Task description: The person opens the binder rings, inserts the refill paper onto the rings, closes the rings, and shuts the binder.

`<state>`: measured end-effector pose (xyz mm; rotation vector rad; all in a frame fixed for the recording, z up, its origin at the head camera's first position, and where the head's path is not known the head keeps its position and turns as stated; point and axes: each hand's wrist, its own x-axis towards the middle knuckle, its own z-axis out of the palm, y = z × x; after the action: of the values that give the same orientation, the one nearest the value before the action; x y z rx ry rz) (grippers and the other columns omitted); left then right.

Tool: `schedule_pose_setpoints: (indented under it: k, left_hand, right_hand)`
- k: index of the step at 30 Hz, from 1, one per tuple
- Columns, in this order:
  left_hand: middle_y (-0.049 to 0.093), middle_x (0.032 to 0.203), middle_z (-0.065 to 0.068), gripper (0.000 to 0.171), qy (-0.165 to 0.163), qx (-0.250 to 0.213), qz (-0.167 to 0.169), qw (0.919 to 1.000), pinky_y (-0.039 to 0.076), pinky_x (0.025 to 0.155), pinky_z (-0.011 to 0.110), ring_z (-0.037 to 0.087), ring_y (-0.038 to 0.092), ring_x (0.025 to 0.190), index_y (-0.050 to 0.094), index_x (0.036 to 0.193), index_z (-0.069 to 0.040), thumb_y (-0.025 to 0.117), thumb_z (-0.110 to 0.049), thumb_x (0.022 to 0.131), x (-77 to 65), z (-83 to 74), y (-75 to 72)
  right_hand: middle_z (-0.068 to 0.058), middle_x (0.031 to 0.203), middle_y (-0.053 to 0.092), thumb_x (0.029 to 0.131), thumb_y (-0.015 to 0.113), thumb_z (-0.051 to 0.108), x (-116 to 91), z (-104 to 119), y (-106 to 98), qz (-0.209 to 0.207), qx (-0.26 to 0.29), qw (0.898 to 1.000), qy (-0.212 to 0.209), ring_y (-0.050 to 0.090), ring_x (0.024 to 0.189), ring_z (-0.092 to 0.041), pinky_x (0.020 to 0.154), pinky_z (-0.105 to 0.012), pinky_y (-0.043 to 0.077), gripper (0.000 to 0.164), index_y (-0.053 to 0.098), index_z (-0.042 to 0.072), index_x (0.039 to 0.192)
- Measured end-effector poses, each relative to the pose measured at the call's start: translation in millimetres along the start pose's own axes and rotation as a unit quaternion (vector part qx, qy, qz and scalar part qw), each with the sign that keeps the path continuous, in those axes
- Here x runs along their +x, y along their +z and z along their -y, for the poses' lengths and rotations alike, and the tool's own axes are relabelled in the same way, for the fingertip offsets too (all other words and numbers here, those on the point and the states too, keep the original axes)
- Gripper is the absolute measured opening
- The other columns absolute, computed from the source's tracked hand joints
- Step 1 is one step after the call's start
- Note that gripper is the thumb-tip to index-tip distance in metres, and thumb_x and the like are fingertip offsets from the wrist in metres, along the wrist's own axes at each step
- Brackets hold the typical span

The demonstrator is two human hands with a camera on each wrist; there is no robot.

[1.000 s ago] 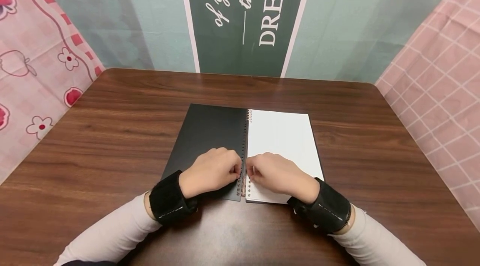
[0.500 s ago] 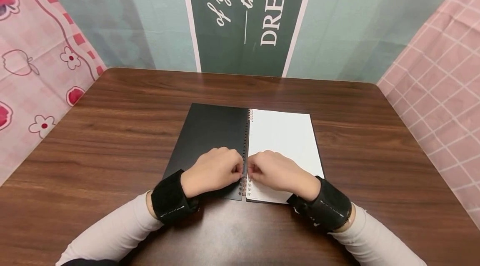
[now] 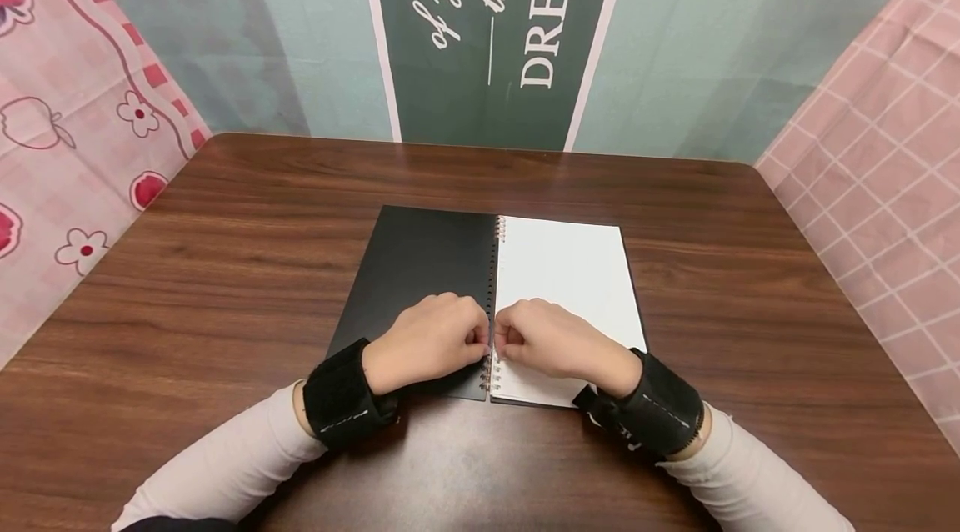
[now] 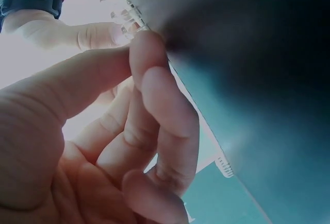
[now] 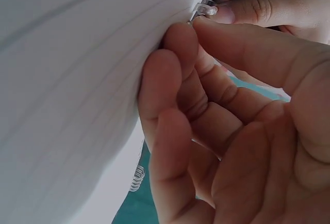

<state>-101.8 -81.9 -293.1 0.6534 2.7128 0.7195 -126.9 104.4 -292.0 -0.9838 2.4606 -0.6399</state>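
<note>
A ring-bound notebook lies open on the wooden table, its black cover [image 3: 431, 253] on the left and white pages [image 3: 562, 258] on the right. Between them runs the ring binding [image 3: 500, 228], whose rings look clear in the left wrist view. My left hand [image 3: 431, 342] pinches the binding at the cover's inner edge, thumb against index finger. Beside it, knuckles almost meeting, my right hand [image 3: 561, 340] pinches the binding along the pages' inner edge. Both hands hide the middle stretch of rings; a few binding rings [image 4: 125, 13] show past the left fingertips. Black bands wrap both wrists.
The brown wooden table [image 3: 225, 265] extends around the notebook on every side. A green cloth with white lettering [image 3: 487, 40] hangs behind it. Pink patterned cloth [image 3: 82, 157] stands on the left and pink checked cloth [image 3: 892, 182] on the right.
The gap between cover and pages at the near end has narrowed, and the rings there now sit closer together. Both hands stay on the binding, the left having shifted slightly right.
</note>
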Motion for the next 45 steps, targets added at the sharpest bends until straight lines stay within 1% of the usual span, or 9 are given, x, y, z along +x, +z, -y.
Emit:
schedule_pose_setpoints:
  k: [5, 14, 21, 24, 28, 32, 35, 40, 45]
  left_hand:
    - [0.034, 0.053, -0.013, 0.033, 0.006, -0.003, -0.005, 1.0, 0.023, 0.044, 0.021, 0.004, 0.034, 0.053, 0.054, 0.053, -0.022, 0.06, -0.002, 0.079, 0.5, 1.3, 0.0]
    - [0.043, 0.053, -0.015, 0.031, 0.003, -0.003, -0.009, 1.0, 0.031, 0.043, 0.021, 0.004, 0.042, 0.052, 0.06, 0.055, -0.025, 0.062, -0.005, 0.078, 1.6, 2.1, 0.1]
    - [0.043, 0.052, -0.015, 0.031, 0.002, -0.001, -0.009, 1.0, 0.03, 0.043, 0.021, 0.005, 0.042, 0.052, 0.06, 0.054, -0.024, 0.062, -0.005, 0.079, 2.5, 1.2, -0.7]
    - [0.042, 0.052, -0.015, 0.031, -0.003, -0.002, -0.005, 1.0, 0.031, 0.043, 0.022, 0.005, 0.042, 0.052, 0.06, 0.056, -0.024, 0.063, -0.005, 0.079, 2.1, 1.5, -0.9]
    - [0.036, 0.052, -0.014, 0.03, -0.018, -0.008, 0.005, 0.9998, 0.026, 0.045, 0.022, 0.005, 0.036, 0.052, 0.059, 0.055, -0.024, 0.061, -0.005, 0.079, -1.3, 2.1, -2.1]
    - [0.029, 0.052, -0.012, 0.032, -0.018, -0.008, 0.009, 0.9998, 0.018, 0.046, 0.023, 0.006, 0.028, 0.054, 0.055, 0.053, -0.023, 0.06, -0.003, 0.078, -6.9, 2.4, -5.2]
    - [0.033, 0.051, -0.013, 0.032, -0.014, -0.004, 0.009, 0.9999, 0.021, 0.046, 0.022, 0.005, 0.032, 0.053, 0.056, 0.055, -0.024, 0.061, -0.005, 0.079, -11.5, 1.8, -9.2]
    - [0.049, 0.054, -0.014, 0.029, -0.006, -0.008, 0.014, 0.9998, 0.035, 0.046, 0.022, 0.004, 0.045, 0.054, 0.061, 0.061, -0.027, 0.064, -0.007, 0.081, -21.1, -3.1, -14.7]
    - [0.044, 0.051, -0.015, 0.029, 0.009, -0.01, 0.025, 0.9996, 0.032, 0.045, 0.021, 0.005, 0.042, 0.052, 0.059, 0.06, -0.025, 0.064, -0.006, 0.08, -25.2, -8.6, -13.6]
  right_hand:
    - [0.009, 0.066, 0.054, 0.081, 0.057, -0.006, 1, 0, 0, -0.003, 0.006, 1.0, -0.001, 0.044, 0.059, -0.004, 0.055, -0.018, 0.035, 0.024, 0.063, 0.015, 0.071]
    - [0.01, 0.065, 0.055, 0.081, 0.058, -0.004, 4, -1, 1, -0.007, 0.003, 1.0, 0.003, 0.045, 0.059, -0.004, 0.055, -0.018, 0.036, 0.023, 0.065, 0.016, 0.072]
    - [0.01, 0.065, 0.055, 0.083, 0.059, -0.004, 4, 0, 0, -0.005, 0.008, 1.0, 0.0, 0.044, 0.058, -0.004, 0.055, -0.018, 0.035, 0.023, 0.066, 0.015, 0.072]
    - [0.009, 0.064, 0.054, 0.084, 0.062, -0.003, 4, -1, -1, -0.003, 0.006, 1.0, -0.002, 0.045, 0.06, -0.004, 0.056, -0.018, 0.036, 0.021, 0.066, 0.014, 0.073]
    - [0.008, 0.063, 0.053, 0.085, 0.065, 0.0, 2, -2, -3, -0.001, 0.002, 1.0, 0.011, 0.046, 0.062, -0.004, 0.058, -0.019, 0.038, 0.018, 0.065, 0.015, 0.074]
    - [0.008, 0.062, 0.05, 0.084, 0.065, 0.001, -4, -2, -4, -0.003, -0.005, 1.0, 0.03, 0.046, 0.062, -0.006, 0.059, -0.02, 0.037, 0.019, 0.062, 0.016, 0.072]
    - [0.009, 0.063, 0.049, 0.084, 0.066, 0.002, -9, -1, -6, 0.0, -0.008, 0.999, 0.043, 0.046, 0.063, -0.007, 0.059, -0.021, 0.037, 0.02, 0.062, 0.017, 0.071]
    - [0.008, 0.064, 0.051, 0.085, 0.068, 0.004, -17, 3, -9, 0.004, -0.004, 0.999, 0.045, 0.046, 0.064, -0.007, 0.06, -0.021, 0.038, 0.02, 0.065, 0.018, 0.072]
    - [0.011, 0.062, 0.052, 0.086, 0.068, 0.006, -24, 10, -5, 0.012, 0.0, 0.999, 0.031, 0.046, 0.061, -0.004, 0.058, -0.021, 0.04, 0.021, 0.065, 0.02, 0.071]
